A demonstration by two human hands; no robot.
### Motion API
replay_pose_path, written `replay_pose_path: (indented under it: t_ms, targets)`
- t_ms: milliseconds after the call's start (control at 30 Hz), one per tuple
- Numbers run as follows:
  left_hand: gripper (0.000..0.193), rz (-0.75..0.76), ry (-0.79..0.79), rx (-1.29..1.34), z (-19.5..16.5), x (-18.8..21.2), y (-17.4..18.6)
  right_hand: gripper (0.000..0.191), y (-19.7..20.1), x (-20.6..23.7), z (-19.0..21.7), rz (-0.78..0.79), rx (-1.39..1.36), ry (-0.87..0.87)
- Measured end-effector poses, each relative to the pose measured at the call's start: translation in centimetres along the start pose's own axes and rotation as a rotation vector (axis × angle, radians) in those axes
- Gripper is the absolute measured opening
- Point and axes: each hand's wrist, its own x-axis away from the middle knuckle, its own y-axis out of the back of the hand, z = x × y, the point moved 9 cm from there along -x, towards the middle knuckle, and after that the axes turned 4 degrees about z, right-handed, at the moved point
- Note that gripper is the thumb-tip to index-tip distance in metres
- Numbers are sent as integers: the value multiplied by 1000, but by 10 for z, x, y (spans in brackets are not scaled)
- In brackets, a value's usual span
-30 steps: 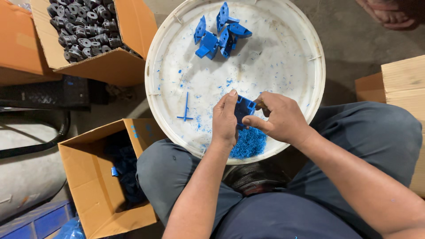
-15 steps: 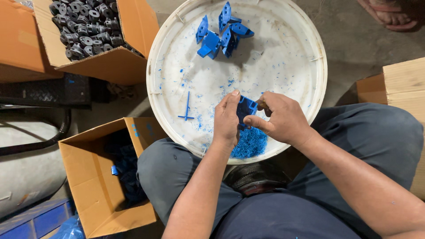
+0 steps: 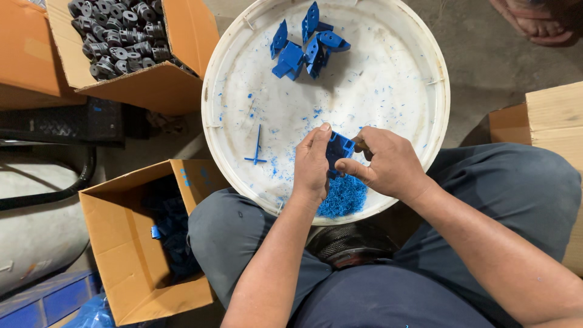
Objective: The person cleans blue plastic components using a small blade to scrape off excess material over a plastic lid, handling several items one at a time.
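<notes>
Your left hand (image 3: pixel 313 167) grips the blue plastic part (image 3: pixel 337 149) over the white tray (image 3: pixel 388 103), your right hand (image 3: pixel 388 163) pinching what looks like a small tool against its right edge.

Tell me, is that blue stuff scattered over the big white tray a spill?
Loose blue shavings are heaped at the white tray's near rim, under the left hand and right hand holding a blue plastic part; flecks dust the rest.
</notes>
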Motion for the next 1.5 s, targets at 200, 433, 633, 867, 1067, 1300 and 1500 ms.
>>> replay_pose_path:
  t_ms: [200,433,633,867,1067,1300,1500]
  targets:
    - [27,8,-2,18,0,0,-2,73,2,1,1,-35,-6,8]
    - [29,23,-21,11,-1,0,-2,67,0,0,0,-11,21,15]
    - [27,16,17,40,0,1,-4,67,3,2,2,-44,-6,10]
    - [27,44,-11,63,-4,2,-8,68,0,2,3,-17,10,15]
    - [31,41,-22,-12,-4,3,-6,69,-2,2,1,-1,17,20]
    - [35,22,-53,-128,-4,1,-3,65,-7,4,-2,31,28,0]
    - [35,24,-105,-158,-5,0,-1,59,-10,4,2,59,66,29]
